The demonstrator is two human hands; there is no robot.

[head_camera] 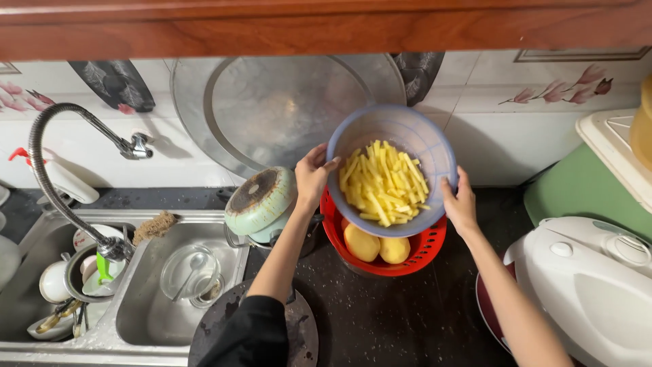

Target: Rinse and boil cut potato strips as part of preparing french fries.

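A pale blue strainer bowl (424, 139) full of yellow potato sticks (384, 182) is tilted toward me above the counter. My left hand (312, 175) grips its left rim and my right hand (460, 202) grips its right rim. Directly under it stands a red perforated basket (430, 249) with two peeled whole potatoes (375, 245) inside. Part of the basket is hidden by the strainer.
A light green pot (261, 202) lies tipped beside the basket. A steel sink (146, 312) at left holds a glass bowl (190, 273), dishes and a flexible tap (49, 178). A white appliance (585, 285) sits at right. A large steel tray (285, 109) leans on the tiled wall. A round dark board (304, 329) lies near the front.
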